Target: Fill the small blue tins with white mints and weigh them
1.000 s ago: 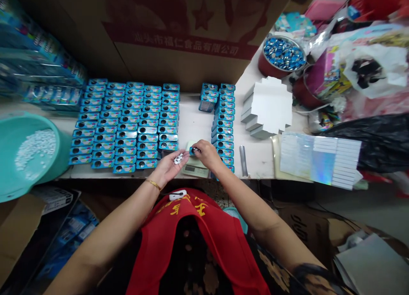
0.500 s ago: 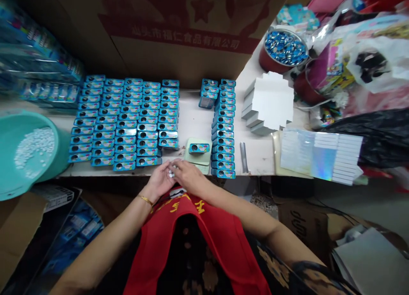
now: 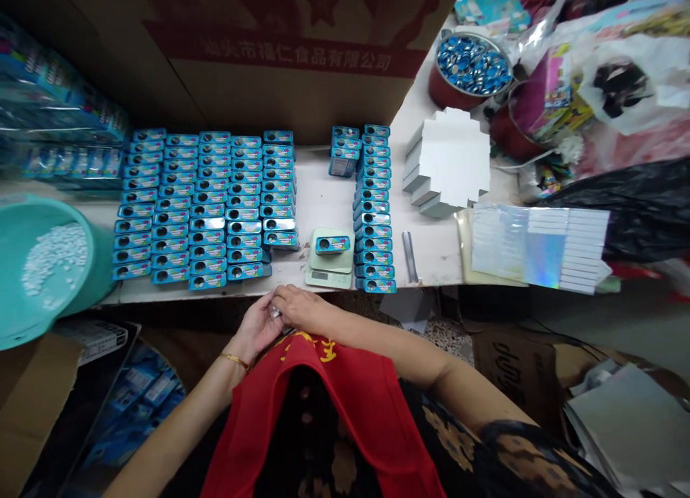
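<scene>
My left hand (image 3: 259, 324) is cupped, palm up, just below the table's front edge, with a few small white tablets (image 3: 276, 312) in it. Over that palm my right hand (image 3: 302, 307) curls its fingers, touching the left one; whatever is between its fingertips is hidden. Beyond the hands stands a pale green scale (image 3: 318, 277), carrying one small blue tin (image 3: 333, 245) with a dark round opening. More such white tablets (image 3: 54, 261) lie in a turquoise basin (image 3: 97, 246) at the left.
Rows of blue tins (image 3: 208, 232) fill the table left of the scale; another column (image 3: 376, 228) stands to its right. Farther right are a metal strip (image 3: 410, 256), stacked white card blanks (image 3: 456, 153), sticker sheets (image 3: 501, 246) and a red pot of lids (image 3: 458, 88). A large carton (image 3: 259, 95) blocks the back.
Both hands have drawn slightly back from the table edge, and the right fingers now cover more of the left palm. The view has shifted a little. Scale and tin stay put.
</scene>
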Motion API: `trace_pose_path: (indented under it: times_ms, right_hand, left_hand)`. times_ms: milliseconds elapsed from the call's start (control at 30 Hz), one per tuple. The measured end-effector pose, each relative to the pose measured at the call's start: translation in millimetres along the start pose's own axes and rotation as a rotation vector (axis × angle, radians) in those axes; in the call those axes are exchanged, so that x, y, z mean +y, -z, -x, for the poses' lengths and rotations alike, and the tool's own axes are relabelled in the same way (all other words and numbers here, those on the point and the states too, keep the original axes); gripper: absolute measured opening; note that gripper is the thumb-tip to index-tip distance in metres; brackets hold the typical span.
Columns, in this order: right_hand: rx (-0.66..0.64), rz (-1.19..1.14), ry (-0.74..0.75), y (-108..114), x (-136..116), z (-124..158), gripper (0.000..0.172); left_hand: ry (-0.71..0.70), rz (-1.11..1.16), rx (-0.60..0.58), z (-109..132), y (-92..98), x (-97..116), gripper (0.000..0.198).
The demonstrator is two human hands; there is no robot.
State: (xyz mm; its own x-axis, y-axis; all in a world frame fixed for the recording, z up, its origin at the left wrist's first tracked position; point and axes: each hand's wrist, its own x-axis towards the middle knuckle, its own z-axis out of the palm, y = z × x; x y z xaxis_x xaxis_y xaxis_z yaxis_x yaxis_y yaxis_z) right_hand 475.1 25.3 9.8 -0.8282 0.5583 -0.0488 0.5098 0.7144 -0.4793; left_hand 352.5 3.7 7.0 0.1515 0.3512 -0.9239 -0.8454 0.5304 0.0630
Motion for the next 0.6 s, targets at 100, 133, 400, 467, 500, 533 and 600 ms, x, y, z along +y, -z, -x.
trace_pose_path:
  times_ms: [100,133,400,467,500,533,600]
  right_hand:
    - [-0.010,-0.020,-0.039,2,7,1,0.017]
    - [-0.010,-0.030,-0.037,3,10,1,0.018]
    - [0.224,-0.274,-0.166,27,59,10,0.017]
    - [0.356,-0.278,-0.247,35,76,12,0.018]
    - [0.399,-0.255,-0.289,38,85,12,0.018]
    - [0.420,-0.223,-0.325,39,93,11,0.018]
    - [0.407,-0.157,-0.367,40,107,8,0.018]
  left_hand:
    - [-0.016,-0.057,-0.146,-4,-2.2,0,0.019]
    - [-0.020,-0.085,-0.189,-6,-3.4,0,0.020]
    - [-0.056,-0.167,-0.289,-19,-40.3,3,0.022]
    - [-0.054,-0.185,-0.288,-20,-50.4,6,0.023]
    - [-0.049,-0.198,-0.283,-21,-53.8,7,0.024]
    - [-0.047,-0.210,-0.273,-21,-56.0,8,0.024]
    - [-0.054,-0.219,-0.255,-21,-56.8,9,0.025]
